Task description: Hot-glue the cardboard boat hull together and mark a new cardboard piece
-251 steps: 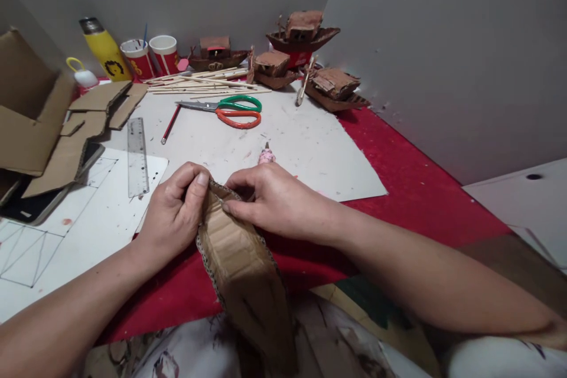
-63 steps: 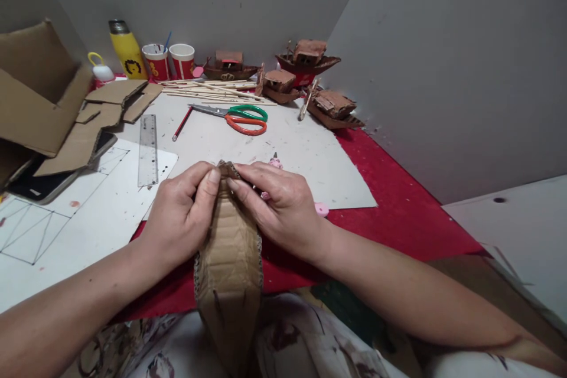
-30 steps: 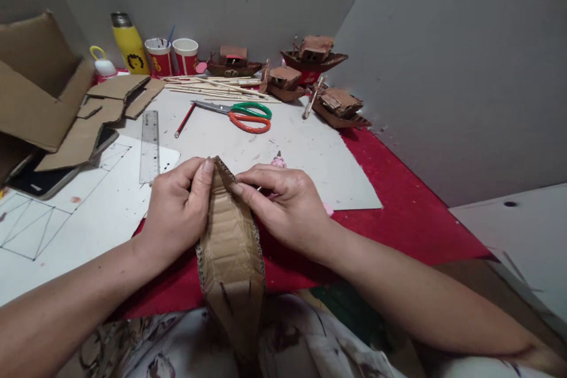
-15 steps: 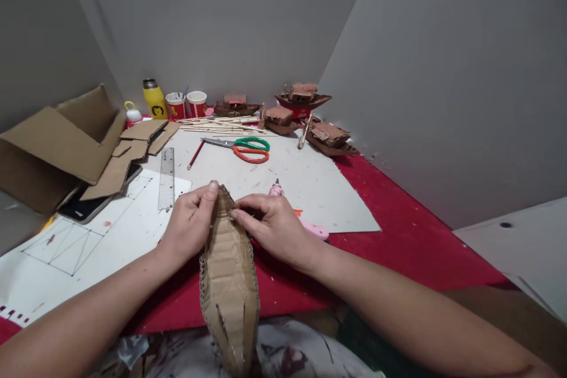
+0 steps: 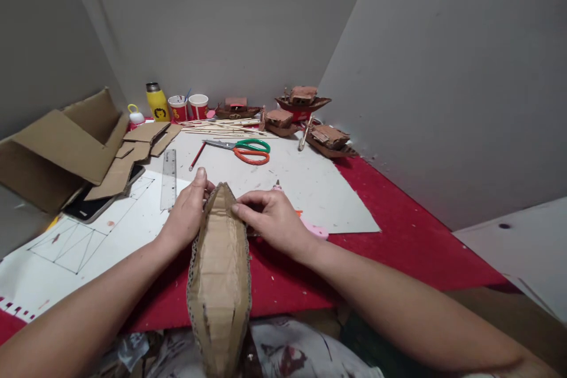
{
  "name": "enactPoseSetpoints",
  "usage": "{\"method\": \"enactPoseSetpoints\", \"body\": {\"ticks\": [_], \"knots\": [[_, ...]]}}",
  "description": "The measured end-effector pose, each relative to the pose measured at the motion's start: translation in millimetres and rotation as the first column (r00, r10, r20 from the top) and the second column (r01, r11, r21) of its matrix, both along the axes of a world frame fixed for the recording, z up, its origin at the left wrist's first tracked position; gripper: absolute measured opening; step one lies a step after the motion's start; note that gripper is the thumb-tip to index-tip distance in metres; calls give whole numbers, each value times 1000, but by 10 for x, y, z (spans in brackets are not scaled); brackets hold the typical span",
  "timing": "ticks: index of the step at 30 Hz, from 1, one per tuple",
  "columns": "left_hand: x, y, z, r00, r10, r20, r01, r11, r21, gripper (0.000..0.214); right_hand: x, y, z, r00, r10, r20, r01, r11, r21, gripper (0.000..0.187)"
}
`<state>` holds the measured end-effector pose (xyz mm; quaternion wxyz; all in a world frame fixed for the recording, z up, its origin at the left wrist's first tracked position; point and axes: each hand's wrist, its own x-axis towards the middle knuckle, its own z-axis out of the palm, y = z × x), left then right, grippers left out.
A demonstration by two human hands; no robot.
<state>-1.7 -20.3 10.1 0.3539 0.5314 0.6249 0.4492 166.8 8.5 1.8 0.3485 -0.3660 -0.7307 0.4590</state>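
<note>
A cardboard boat hull (image 5: 219, 266), long and pointed at its far end, hangs over the table's front edge, its hollow side facing me. My left hand (image 5: 188, 212) supports the left side near the tip; its thumb points up and its fingers are partly hidden behind the cardboard. On the right side near the tip, my right hand (image 5: 274, 218) pinches the rim between thumb and fingers. A pink glue gun (image 5: 315, 228) lies beyond my right hand, mostly covered by it.
Scissors (image 5: 250, 150), a pencil (image 5: 197, 156), a ruler (image 5: 169, 180) and wooden sticks (image 5: 221, 126) lie ahead. Brown model boats (image 5: 330, 139) stand at the back right. Cardboard pieces (image 5: 117, 174), a phone (image 5: 86, 208) and an open box (image 5: 62, 142) are left; cups (image 5: 199, 107) and a yellow bottle (image 5: 157, 103) stand behind.
The hull has tilted and shifted slightly left, with its tip opened wider. My left thumb has come off its inner face, and my right fingers have stayed by the right rim.
</note>
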Motion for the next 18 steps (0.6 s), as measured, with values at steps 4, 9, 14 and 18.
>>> {"method": "enactPoseSetpoints", "body": {"ticks": [4, 9, 14, 18], "knots": [[-77, 67, -21, 982, -76, 172, 99, 987, -126, 73, -7, 18, 13, 1000, -9, -26, 3, 980, -201, 15], [-152, 149, -11, 965, 30, 262, 15, 986, -165, 71, 19, 31, 60, 990, -42, -135, -26, 885, -465, 16], [-319, 301, -13, 921, 251, 299, -248, 968, -46, 45, 76, 48, 185, 950, -95, -299, -102, 808, -581, 20], [-392, 346, -39, 909, 268, 319, -290, 957, 24, 33, 115, 82, 262, 844, -283, -456, -54, 801, -597, 23]]}}
